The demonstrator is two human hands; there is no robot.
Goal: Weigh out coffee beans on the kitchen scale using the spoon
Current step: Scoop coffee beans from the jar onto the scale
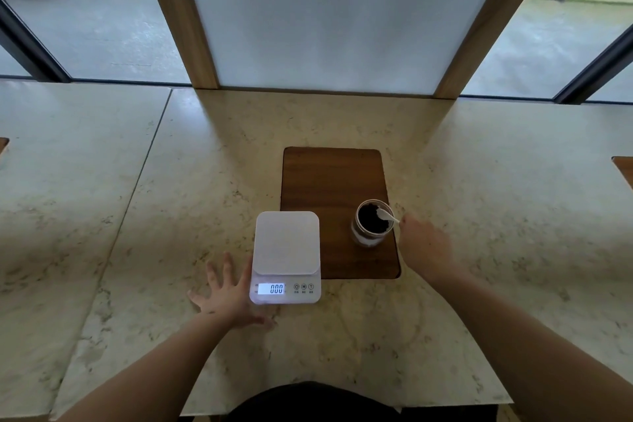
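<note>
- A pale, marbled stone worktop (pixel 342 336) carries everything in view; behind it stand a frosted white panel (pixel 342 10) in a wooden frame and windows on either side.
- A white kitchen scale (pixel 286 255) sits near the middle of the worktop, its far right corner overlapping the near left edge of a dark wooden board (pixel 329 181).
- The weighing plate of the scale is bare, and the lit display (pixel 271 288) at its near edge shows 000, with three round buttons beside it.
- A glass jar (pixel 371 223) stands upright on the near right part of the wooden board, just right of the scale and apart from it.
- Dark coffee beans (pixel 368 217) fill the jar close to its rim.
- A white spoon (pixel 387 215) has its bowl down in the beans, its handle slanting out over the jar's right rim.
- The person's right hand (pixel 426 248) is closed around the end of the spoon handle, just right of the jar.
- The left hand (pixel 227 295) lies flat on the worktop with fingers spread wide, holding nothing, its thumb side against the scale's near left corner.
</note>
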